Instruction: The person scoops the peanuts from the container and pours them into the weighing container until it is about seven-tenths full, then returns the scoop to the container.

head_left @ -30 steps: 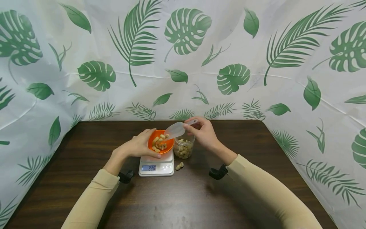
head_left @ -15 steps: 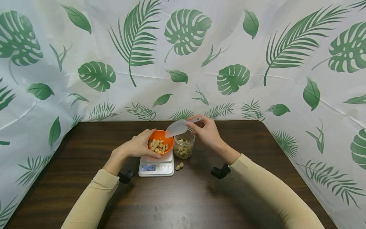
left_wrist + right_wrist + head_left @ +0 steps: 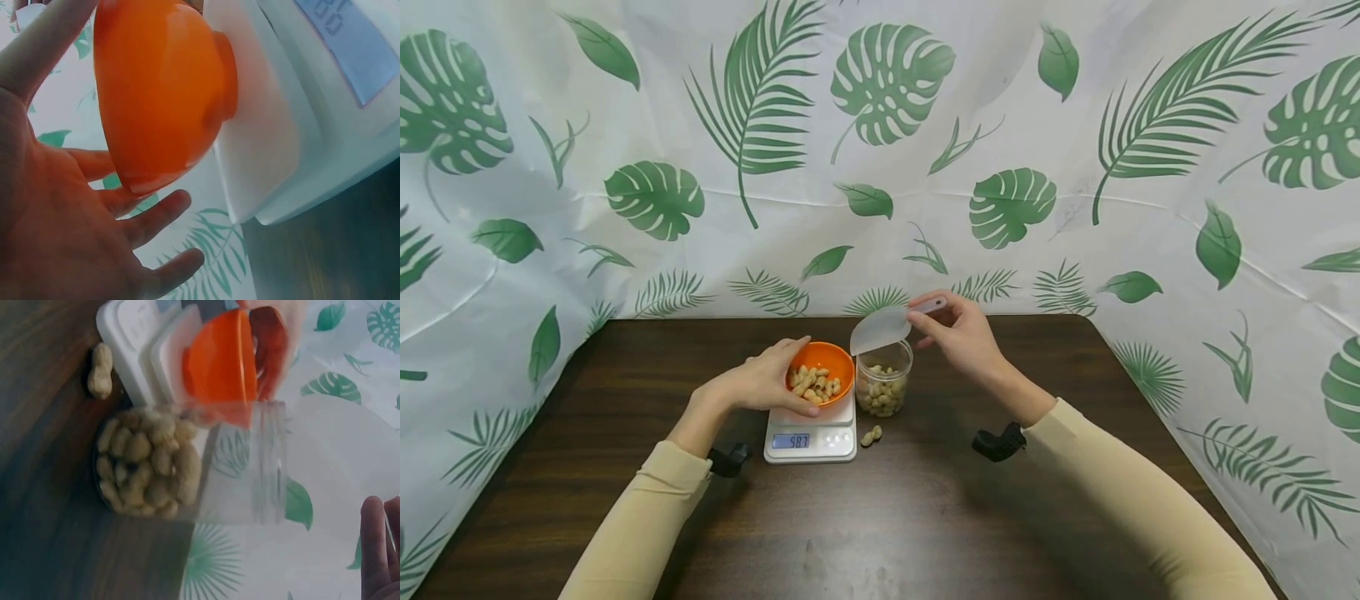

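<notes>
Left wrist: orange bowl (image 3: 162, 94) cut at top, its peanuts (image 3: 812, 383) hidden, scale (image 3: 344, 137) cropped right; right wrist: right hand (image 3: 375, 556) mostly cut off

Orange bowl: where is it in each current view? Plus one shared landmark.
Head: bowl left of centre, below mid-height, held by the left hand.
Left wrist: large, upper left, cut by the top edge.
Right wrist: top, slightly right of centre, partly behind the jar.
Landmark: scale, in all three.
</notes>
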{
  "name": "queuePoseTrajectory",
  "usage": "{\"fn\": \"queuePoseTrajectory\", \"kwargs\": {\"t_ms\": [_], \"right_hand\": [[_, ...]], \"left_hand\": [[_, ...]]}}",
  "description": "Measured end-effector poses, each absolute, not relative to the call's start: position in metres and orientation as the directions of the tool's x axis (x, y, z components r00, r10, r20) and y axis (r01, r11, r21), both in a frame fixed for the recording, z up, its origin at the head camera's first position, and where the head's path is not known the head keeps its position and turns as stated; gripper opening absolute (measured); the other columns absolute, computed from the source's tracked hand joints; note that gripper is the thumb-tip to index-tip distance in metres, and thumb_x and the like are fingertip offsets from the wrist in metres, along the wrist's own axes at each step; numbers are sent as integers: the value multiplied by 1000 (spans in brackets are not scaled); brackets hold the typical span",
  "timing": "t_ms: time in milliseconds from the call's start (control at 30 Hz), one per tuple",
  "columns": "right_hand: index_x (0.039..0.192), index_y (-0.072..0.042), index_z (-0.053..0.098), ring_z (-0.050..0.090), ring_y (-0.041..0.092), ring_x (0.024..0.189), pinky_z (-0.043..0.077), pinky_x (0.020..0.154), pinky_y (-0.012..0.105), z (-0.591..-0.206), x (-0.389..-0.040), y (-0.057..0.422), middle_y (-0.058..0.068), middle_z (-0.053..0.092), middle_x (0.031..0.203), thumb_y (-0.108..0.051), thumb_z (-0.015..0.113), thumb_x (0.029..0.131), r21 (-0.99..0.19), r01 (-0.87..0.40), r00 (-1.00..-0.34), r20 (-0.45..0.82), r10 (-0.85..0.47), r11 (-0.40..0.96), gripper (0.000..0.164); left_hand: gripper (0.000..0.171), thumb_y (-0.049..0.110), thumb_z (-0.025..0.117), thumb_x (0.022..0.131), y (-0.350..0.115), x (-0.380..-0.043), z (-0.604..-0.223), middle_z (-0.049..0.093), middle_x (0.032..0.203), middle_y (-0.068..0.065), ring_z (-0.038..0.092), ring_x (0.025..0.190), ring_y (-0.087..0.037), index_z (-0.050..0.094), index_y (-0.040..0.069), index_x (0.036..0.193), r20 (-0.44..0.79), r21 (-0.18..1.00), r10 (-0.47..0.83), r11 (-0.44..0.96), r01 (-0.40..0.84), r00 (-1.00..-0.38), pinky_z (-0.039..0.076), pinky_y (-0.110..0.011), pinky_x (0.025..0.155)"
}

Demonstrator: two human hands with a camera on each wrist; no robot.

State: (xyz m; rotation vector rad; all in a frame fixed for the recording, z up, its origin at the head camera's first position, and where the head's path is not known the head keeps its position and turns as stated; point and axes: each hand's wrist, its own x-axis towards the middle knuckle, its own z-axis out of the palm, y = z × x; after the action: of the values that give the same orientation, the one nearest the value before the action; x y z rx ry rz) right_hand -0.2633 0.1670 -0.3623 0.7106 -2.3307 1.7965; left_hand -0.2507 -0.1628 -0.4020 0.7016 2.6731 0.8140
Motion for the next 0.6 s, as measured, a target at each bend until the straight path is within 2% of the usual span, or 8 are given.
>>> {"fn": "queuePoseTrajectory", "kwargs": {"t_ms": [133,233,500,600], "right_hand": [[117,0,69,69,25,85,59,70,38,-356,-263,175,15,68,109,-12,70,100,-869,-443,-877,368,-309,222,21],[116,-1,69,68,23,83,59,70,38,-352,-264,180,14,67,110,-12,69,100,-855,-457,-869,370,-329,245,20],[117,-1,66,65,25,85,58,72,47,-346,-263,187,15,65,107,-14,67,102,-833,-462,-867,352,-353,304,20],[118,-1,65,65,28,85,58,71,43,-344,-263,188,16,65,107,-14,66,102,-821,-465,-866,346,-360,330,20]], "left_hand": [[117,54,86,77,-157,-252,-400,30,160,-20,34,142,-39,24,4,162,-83,575,509,726,376,-857,21,-73,109],[113,53,85,78,-150,-252,-398,29,161,-19,31,144,-39,26,6,162,-52,575,501,722,384,-864,18,-72,111],[101,52,83,83,-128,-255,-394,36,158,-16,35,144,-37,35,6,158,44,563,493,706,429,-869,14,-72,111],[96,52,81,85,-120,-256,-394,39,157,-15,37,143,-36,38,6,157,66,556,491,705,441,-869,14,-70,112]]}}
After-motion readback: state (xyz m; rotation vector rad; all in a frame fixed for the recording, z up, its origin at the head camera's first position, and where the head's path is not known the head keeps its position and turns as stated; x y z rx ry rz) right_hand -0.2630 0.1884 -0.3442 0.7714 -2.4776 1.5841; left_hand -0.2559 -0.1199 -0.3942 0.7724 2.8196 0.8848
